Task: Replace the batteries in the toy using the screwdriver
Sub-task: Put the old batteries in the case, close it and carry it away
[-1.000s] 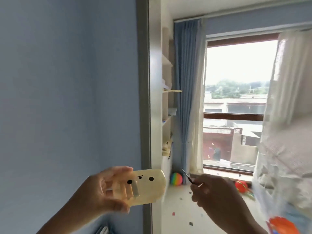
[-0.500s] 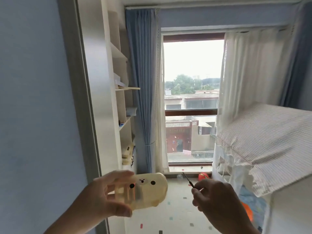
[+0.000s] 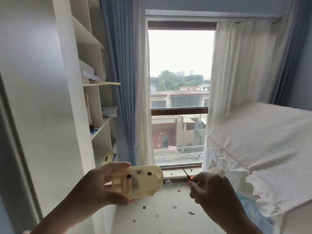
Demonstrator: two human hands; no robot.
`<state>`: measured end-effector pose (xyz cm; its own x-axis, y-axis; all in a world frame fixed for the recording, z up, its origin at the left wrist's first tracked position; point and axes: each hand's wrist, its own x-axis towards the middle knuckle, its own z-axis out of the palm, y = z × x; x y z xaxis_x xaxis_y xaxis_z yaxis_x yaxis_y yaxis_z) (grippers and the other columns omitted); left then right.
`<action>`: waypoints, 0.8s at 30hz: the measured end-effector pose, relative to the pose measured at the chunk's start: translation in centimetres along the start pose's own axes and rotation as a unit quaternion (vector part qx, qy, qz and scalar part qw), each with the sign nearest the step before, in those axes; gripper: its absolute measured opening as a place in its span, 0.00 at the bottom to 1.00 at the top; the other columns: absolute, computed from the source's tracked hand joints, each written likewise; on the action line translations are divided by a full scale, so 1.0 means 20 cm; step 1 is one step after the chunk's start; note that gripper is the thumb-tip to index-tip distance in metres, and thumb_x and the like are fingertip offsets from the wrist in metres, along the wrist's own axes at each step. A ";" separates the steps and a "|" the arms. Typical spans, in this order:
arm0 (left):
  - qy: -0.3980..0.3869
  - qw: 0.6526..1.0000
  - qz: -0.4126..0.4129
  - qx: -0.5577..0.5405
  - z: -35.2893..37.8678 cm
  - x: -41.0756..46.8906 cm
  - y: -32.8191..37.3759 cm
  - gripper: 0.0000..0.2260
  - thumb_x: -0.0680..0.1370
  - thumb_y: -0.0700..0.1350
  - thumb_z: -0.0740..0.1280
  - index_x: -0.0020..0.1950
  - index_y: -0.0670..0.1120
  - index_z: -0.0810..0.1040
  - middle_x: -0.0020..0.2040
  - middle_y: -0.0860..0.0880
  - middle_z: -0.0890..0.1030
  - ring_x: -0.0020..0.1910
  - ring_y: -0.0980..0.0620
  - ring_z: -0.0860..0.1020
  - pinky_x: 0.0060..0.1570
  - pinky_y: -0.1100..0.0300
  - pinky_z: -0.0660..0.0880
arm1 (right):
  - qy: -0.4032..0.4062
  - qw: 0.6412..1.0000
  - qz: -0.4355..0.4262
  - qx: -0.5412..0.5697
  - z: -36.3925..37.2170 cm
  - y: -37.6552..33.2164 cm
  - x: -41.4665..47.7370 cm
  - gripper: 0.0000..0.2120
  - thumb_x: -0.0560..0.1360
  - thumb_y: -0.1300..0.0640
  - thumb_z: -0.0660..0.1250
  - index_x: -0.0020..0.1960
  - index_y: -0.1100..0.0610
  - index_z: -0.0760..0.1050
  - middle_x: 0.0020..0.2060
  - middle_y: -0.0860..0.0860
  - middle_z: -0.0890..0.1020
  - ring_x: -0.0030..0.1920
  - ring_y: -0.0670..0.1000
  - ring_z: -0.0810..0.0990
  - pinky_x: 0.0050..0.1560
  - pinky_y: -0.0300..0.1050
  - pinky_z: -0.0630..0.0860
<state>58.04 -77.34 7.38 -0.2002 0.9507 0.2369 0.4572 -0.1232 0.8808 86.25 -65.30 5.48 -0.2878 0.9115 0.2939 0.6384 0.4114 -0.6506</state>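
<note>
The right hand (image 3: 214,191) is pinching the screwdriver (image 3: 187,174) in a closed grip, its tip pointing toward 11 o'clock; the toy (image 3: 143,180) is lying at 9 o'clock from that tip, near but apart, long axis left-right, with the left hand (image 3: 101,186) wrapping its left end, face side toward the camera.

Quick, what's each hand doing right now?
Left hand: closed around the yellow toy.
Right hand: closed, pinching the small screwdriver.
</note>
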 end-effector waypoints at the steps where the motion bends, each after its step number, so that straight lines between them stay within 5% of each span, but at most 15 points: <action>1: 0.006 1.000 -0.001 0.005 0.01 0.09 -0.03 0.40 0.49 0.52 0.87 0.60 0.57 0.81 0.57 0.56 0.85 0.59 0.56 0.82 0.59 0.51 0.79 | 0.002 1.000 -0.005 0.000 0.02 0.03 0.10 0.07 0.72 0.51 0.71 0.36 0.48 0.82 0.27 0.38 0.84 0.29 0.39 0.84 0.41 0.46 0.83; 9: 0.035 0.999 0.002 0.024 0.07 0.91 -0.19 0.40 0.50 0.53 0.87 0.61 0.57 0.80 0.56 0.56 0.85 0.58 0.53 0.83 0.55 0.51 0.81 | 0.012 0.999 -0.031 -0.020 0.14 0.23 0.99 0.06 0.71 0.51 0.71 0.38 0.49 0.84 0.27 0.42 0.85 0.30 0.41 0.84 0.40 0.43 0.82; 17: 0.040 0.999 -0.004 0.027 0.06 1.64 -0.39 0.37 0.55 0.35 0.84 0.63 0.49 0.79 0.55 0.53 0.86 0.55 0.54 0.84 0.48 0.62 0.82 | -0.009 1.000 -0.028 -0.009 0.34 0.40 1.77 0.05 0.72 0.52 0.71 0.40 0.50 0.84 0.30 0.44 0.87 0.34 0.44 0.86 0.42 0.47 0.83; 24: 0.040 0.999 0.011 0.018 -0.03 2.35 -0.69 0.41 0.52 0.50 0.86 0.64 0.54 0.78 0.59 0.52 0.85 0.58 0.51 0.83 0.60 0.48 0.77 | -0.001 1.000 -0.008 -0.003 0.62 0.52 2.48 0.10 0.69 0.47 0.66 0.41 0.50 0.84 0.30 0.45 0.87 0.34 0.45 0.86 0.44 0.48 0.84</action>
<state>41.79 -31.22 6.68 -0.2577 0.9220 0.2888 0.4921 -0.1320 0.8605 69.74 -15.78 4.56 -0.2997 0.9045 0.3034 0.6385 0.4264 -0.6407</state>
